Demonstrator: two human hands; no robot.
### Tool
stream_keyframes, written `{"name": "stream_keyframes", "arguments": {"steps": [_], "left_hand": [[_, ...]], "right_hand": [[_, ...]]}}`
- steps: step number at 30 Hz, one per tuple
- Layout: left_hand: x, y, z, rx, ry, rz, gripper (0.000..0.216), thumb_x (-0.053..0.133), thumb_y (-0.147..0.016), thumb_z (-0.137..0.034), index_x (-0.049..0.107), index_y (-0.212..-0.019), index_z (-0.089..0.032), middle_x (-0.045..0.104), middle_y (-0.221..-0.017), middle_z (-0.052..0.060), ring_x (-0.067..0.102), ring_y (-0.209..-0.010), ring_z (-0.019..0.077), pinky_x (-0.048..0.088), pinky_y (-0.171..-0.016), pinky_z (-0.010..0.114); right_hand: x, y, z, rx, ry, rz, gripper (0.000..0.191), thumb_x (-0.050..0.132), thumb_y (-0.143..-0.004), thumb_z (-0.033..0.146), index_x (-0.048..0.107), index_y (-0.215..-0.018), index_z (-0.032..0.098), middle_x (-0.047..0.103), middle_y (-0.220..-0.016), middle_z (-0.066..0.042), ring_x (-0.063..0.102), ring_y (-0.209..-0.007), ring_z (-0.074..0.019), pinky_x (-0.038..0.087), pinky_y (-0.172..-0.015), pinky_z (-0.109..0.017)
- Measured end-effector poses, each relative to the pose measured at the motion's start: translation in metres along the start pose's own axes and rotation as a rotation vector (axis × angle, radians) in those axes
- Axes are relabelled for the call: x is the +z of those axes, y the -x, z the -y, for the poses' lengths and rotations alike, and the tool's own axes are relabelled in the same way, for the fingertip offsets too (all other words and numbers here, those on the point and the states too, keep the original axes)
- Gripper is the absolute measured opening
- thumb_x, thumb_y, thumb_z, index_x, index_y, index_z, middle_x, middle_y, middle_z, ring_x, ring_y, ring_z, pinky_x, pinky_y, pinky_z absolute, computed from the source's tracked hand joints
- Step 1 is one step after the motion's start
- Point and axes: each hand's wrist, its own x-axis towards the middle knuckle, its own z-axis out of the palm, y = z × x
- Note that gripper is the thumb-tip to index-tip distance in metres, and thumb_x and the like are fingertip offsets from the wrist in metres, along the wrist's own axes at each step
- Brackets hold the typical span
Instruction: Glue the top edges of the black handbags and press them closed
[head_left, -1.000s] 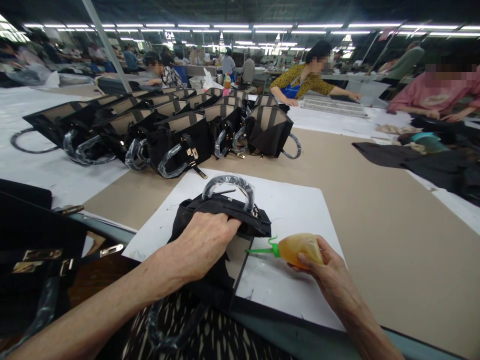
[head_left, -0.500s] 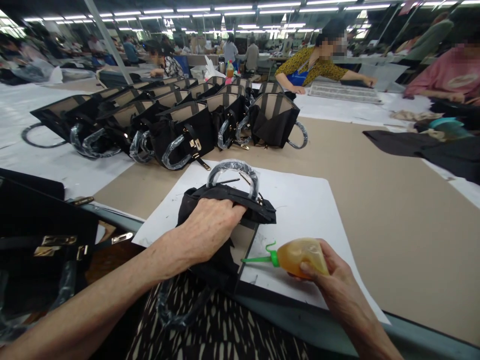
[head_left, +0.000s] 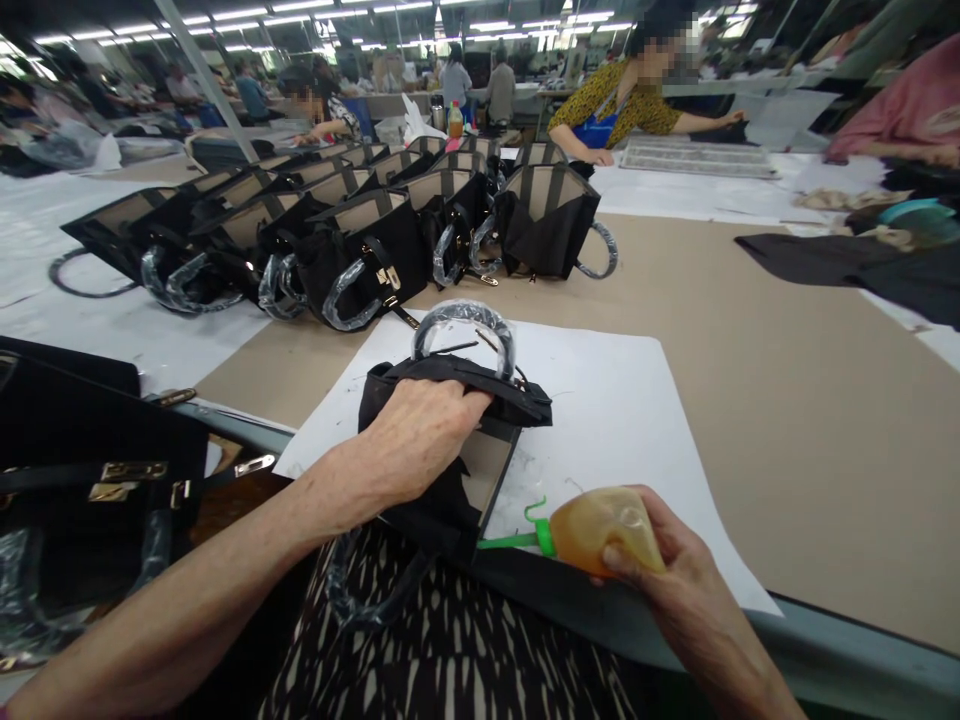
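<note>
A black handbag (head_left: 442,525) lies on its side at the table's front edge, its beige lining showing and its ring handle (head_left: 465,318) wrapped in clear plastic. My left hand (head_left: 420,430) grips the bag's upper panel, fingers curled over the rim and fingertips hidden inside. In my right hand (head_left: 660,560) is a squeeze glue bottle (head_left: 600,530) with amber liquid and a green nozzle, held nearly level. The nozzle's tip meets the lower edge of the bag's opening; whether it touches cannot be made out. Beneath the bag is a white sheet (head_left: 600,400).
Rows of black handbags (head_left: 375,240) stand at the back left. More bags with gold hardware (head_left: 90,420) are close by at left. Dark fabric pieces (head_left: 847,262) lie at right. A co-worker in a yellow patterned top (head_left: 592,110) leans over the far table.
The nozzle tip has shifted slightly down and left along the bag's edge. The bottle is tilted a little more, with its nozzle lower. My left hand keeps its hold.
</note>
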Motion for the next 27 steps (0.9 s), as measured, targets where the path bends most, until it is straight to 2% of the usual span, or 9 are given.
{"name": "stream_keyframes", "arguments": {"steps": [4, 11, 15, 18, 27], "left_hand": [[-0.001, -0.001, 0.000, 0.003, 0.022, 0.004, 0.016, 0.050, -0.080, -0.018, 0.052, -0.095, -0.019, 0.062, -0.087, 0.007, 0.060, -0.074, 0.0231, 0.046, -0.059, 0.032], [-0.006, -0.003, 0.000, -0.023, 0.041, 0.042, 0.019, 0.044, -0.082, -0.015, 0.055, -0.097, -0.018, 0.063, -0.089, 0.008, 0.061, -0.078, 0.0235, 0.047, -0.064, 0.033], [-0.011, -0.003, -0.002, -0.032, 0.049, 0.067, 0.019, 0.043, -0.083, -0.015, 0.055, -0.098, -0.017, 0.063, -0.090, 0.009, 0.061, -0.080, 0.0230, 0.047, -0.065, 0.032], [-0.012, -0.004, -0.003, -0.035, 0.049, 0.070, 0.018, 0.043, -0.083, -0.015, 0.056, -0.096, -0.017, 0.063, -0.089, 0.009, 0.061, -0.080, 0.0228, 0.047, -0.066, 0.032], [-0.011, -0.006, -0.002, -0.040, 0.034, 0.071, 0.018, 0.044, -0.084, -0.016, 0.055, -0.098, -0.017, 0.063, -0.090, 0.009, 0.061, -0.079, 0.0229, 0.047, -0.065, 0.033]], "right_hand": [[-0.002, 0.006, -0.004, 0.016, 0.021, 0.066, 0.032, 0.071, -0.069, 0.035, 0.055, -0.093, 0.021, 0.059, -0.078, -0.001, 0.054, -0.067, -0.0162, 0.047, -0.054, -0.025], [0.006, 0.012, -0.004, 0.063, -0.107, -0.084, 0.036, 0.070, -0.070, 0.039, 0.057, -0.097, 0.019, 0.062, -0.088, -0.005, 0.057, -0.072, -0.0193, 0.048, -0.054, -0.026], [0.012, 0.012, 0.000, 0.095, -0.172, -0.156, 0.036, 0.071, -0.068, 0.039, 0.057, -0.095, 0.018, 0.062, -0.081, -0.004, 0.058, -0.062, -0.0175, 0.048, -0.054, -0.026], [0.015, 0.013, 0.002, 0.122, -0.177, -0.175, 0.039, 0.072, -0.067, 0.039, 0.057, -0.095, 0.017, 0.062, -0.079, -0.004, 0.059, -0.062, -0.0189, 0.048, -0.052, -0.027], [0.013, 0.019, -0.004, 0.168, -0.176, -0.082, 0.039, 0.070, -0.070, 0.039, 0.056, -0.099, 0.017, 0.064, -0.081, -0.005, 0.058, -0.062, -0.0166, 0.047, -0.053, -0.025]]}}
